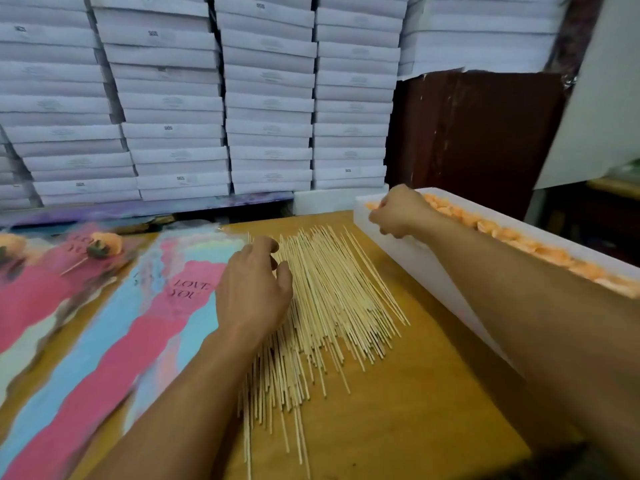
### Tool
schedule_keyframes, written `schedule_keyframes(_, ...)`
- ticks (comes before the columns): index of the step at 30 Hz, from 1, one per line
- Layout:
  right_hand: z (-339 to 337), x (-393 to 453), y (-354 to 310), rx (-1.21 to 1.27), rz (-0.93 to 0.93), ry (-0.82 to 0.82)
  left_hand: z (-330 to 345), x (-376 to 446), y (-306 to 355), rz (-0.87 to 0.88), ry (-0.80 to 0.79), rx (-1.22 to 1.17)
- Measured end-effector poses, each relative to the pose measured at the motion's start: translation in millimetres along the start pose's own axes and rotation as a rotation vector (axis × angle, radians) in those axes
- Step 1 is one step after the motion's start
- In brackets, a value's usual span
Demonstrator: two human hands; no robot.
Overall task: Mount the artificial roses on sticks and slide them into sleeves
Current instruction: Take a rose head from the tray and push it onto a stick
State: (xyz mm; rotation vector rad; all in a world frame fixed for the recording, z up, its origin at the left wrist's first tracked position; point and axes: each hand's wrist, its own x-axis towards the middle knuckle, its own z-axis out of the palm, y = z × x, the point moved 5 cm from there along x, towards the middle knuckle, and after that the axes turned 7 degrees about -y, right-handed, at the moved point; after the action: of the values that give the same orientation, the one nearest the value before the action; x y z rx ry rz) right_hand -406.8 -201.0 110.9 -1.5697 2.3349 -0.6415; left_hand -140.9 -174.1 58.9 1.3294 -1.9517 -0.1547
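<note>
While the left hand [254, 289] is hovering over the pile of sticks [332, 299], fingers loosely curled w/ thumb and forefinger spread apart, it's holding nothing I can make out; probably it's about to pinch one stick off the near-left edge of the pile. The sticks are lying fanned out in the middle of the wooden table [398, 427], tips pointing away from the person, likely so singles can be peeled off w/o lifting the whole lot.

To the right of the sticks, the right hand [398, 211] is reaching over the end wall of the long white box [433, 268], fingers curled down inside. Can't tell whether it's got hold of anything, since the fingertips are hidden behind the knuckles. The box is running along the right side of the sticks and is packed w/ orange roses [512, 237], so each hand is getting its own supply without crossing over.

Left of the sticks, the pink and blue sleeves [149, 327] are lying flat, overlapping, open ends toward the far edge, handy for sliding a stem in. Further left of the sticks, one finished rose [105, 244] on its stick is resting on top of another batch of sleeves; a second one is at the frame's edge, blurry.

Behind the sticks, white cartons [242, 98] are stacked high against the wall.
</note>
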Motion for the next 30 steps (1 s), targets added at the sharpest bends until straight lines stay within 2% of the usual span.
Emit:
schedule_keyframes(2, -26.1, 3.3, 27.6, -0.272, 0.058, -0.075, 0.1, 0.7, 0.2, 0.002, -0.009, -0.014)
schedule_keyframes(4, -41.9, 2.2, 56.7, -0.432, 0.135, -0.212, 0.4, 1.2, 0.2, -0.005, -0.015, -0.023)
schedule_keyframes(8, -55.7, -7.8, 101.0, -0.543, 0.301, -0.440, 2.0, -0.3, 1.4, -0.007, -0.030, -0.031)
schedule_keyframes(11, -50.0, -19.7, 116.6, -0.604, 0.369, -0.550, 1.0, -0.7, 0.9, -0.019, -0.032, -0.043)
schedule_keyframes(21, -40.1, -27.4, 110.3, -0.827, 0.318, -0.539, -1.3, -1.7, -1.7, -0.052, -0.043, -0.045)
schedule_keyframes(30, -36.3, -29.9, 109.2, -0.860, 0.288, -0.501, -1.0, -2.4, -2.9, -0.059, -0.053, -0.034)
